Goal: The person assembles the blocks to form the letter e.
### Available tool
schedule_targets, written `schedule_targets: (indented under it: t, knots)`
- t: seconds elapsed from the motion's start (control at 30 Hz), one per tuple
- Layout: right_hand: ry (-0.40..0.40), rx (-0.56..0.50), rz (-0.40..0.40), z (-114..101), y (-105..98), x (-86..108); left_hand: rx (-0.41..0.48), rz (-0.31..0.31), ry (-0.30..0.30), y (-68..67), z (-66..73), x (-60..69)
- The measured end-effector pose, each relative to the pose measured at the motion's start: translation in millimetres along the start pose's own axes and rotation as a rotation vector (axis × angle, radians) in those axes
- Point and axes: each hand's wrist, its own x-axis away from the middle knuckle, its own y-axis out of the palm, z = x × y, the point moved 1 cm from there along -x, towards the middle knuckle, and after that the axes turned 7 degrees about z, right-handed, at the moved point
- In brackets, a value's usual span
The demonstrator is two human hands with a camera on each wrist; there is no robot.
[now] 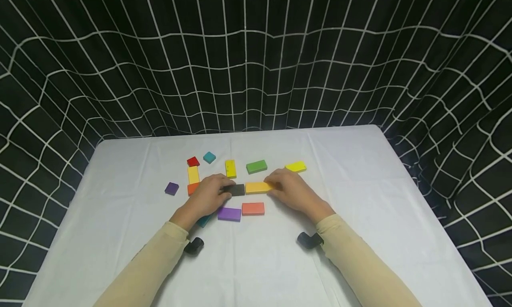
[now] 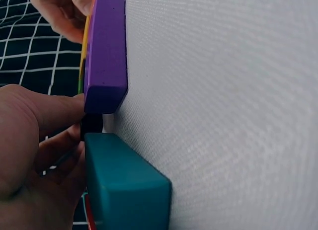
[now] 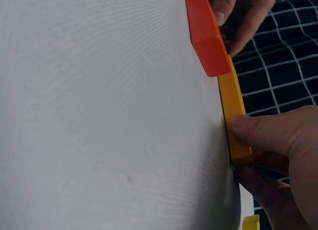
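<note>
In the head view my left hand pinches a black block between thumb and fingers. My right hand grips the right end of an amber block, which lies end to end with the black one. The right wrist view shows the thumb on the amber block and the fingers behind it. On the near side of this pair lie a purple block and a coral block. Beside my left wrist is a teal block, partly hidden by the hand.
On the white-covered table, a green block and yellow blocks lie farther back. At left are a pale yellow block, an orange block, and small red, teal and dark purple blocks. White netting surrounds the table.
</note>
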Motion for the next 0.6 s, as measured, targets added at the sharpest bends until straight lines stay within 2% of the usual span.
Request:
schedule_targets:
  t: [0.27,0.6]
  knots:
    - [-0.025,-0.006,0.021,-1.8,-3.4,-5.9,-0.004,0.008,0.006,-5.8,1.8,-5.5]
    - [0.032,0.017,-0.002,-1.2,1.7,-4.0,-0.006,0.01,0.003,-0.9,0.6,-2.6]
